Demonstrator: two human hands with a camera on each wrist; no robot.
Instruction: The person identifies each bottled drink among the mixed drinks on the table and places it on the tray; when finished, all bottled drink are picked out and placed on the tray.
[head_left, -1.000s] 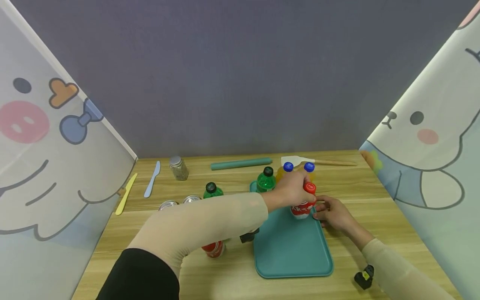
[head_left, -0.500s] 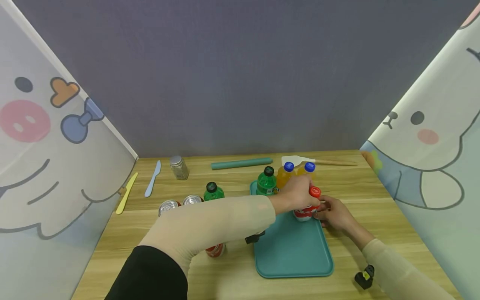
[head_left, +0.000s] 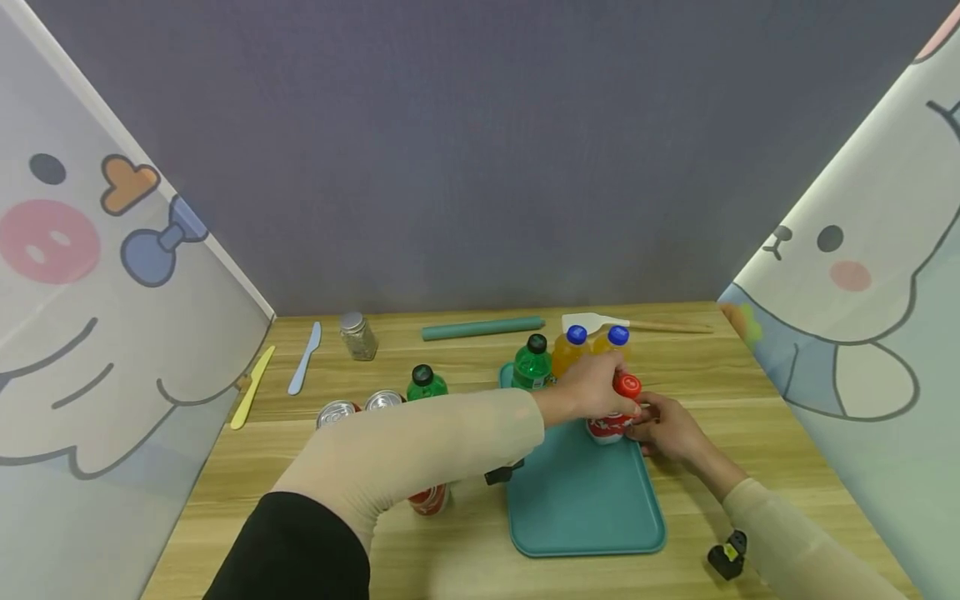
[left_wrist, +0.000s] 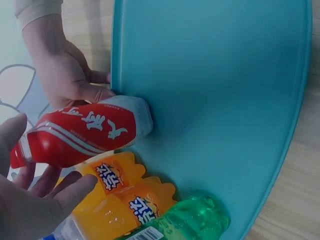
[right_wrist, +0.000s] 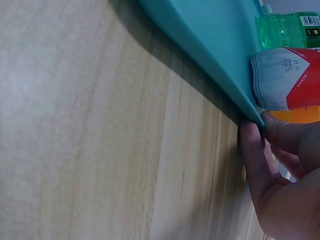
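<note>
We hold the red bottle (left_wrist: pixel 85 131) with our left hand (head_left: pixel 588 387) on the tray (head_left: pixel 585 500); white writing, unreadable; right hand (head_left: pixel 667 429) pinches the tray's edge.

My head camera looks forward and down over the tabletop (head_left: pixel 465 533). Both wrist cameras sit close, sharing the teal tray (left_wrist: pixel 225 75) and red bottle (left_wrist: pixel 90 132).

Bottles, six in total: one red-capped bottle (head_left: pixel 617 410), two orange bottles with blue caps (head_left: pixel 567 350) (head_left: pixel 617 342), two green bottles with black caps (head_left: pixel 532 363) (head_left: pixel 424 382), and one red bottle (head_left: pixel 429 498) partly hidden under the left sleeve. Cans (head_left: pixel 336 412) (head_left: pixel 384 399): two. Plastic knives: two, one yellow (head_left: pixel 252 388), one blue (head_left: pixel 305 358). Teal tray (head_left: pixel 585 508): one. Spice jar (head_left: pixel 357 335): one. Green rod (head_left: pixel 482 327): one. Spatula (head_left: pixel 633 322): one. Hands: two
</note>
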